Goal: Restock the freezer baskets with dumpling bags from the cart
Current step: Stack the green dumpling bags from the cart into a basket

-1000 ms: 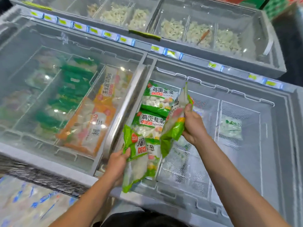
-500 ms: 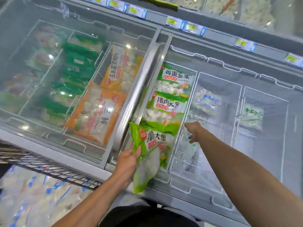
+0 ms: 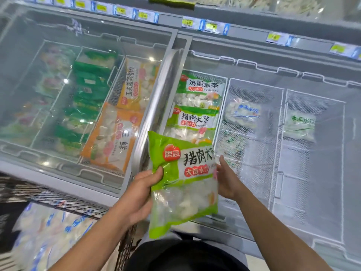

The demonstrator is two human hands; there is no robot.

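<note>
A green dumpling bag (image 3: 183, 184) with a clear lower half is held flat over the freezer's front edge. My left hand (image 3: 140, 190) grips its left edge, thumb on the front. My right hand (image 3: 227, 180) holds the right edge, with its fingers hidden behind the bag. Just beyond it, the leftmost open wire basket (image 3: 224, 98) holds two green bags lying flat, one at the back (image 3: 197, 90) and one in front of it (image 3: 193, 122).
The middle basket (image 3: 254, 163) has one white bag (image 3: 242, 112); the right basket has a white-green bag (image 3: 298, 126). A shut glass lid (image 3: 39, 79) covers orange bags (image 3: 113, 137) and green bags at left. The wire cart (image 3: 68, 202) with blue-white bags (image 3: 48, 231) stands lower left.
My right hand laid its bag in the left basket and came back empty. It now holds the right edge of the bag in my left hand, which has been raised and turned face up.
</note>
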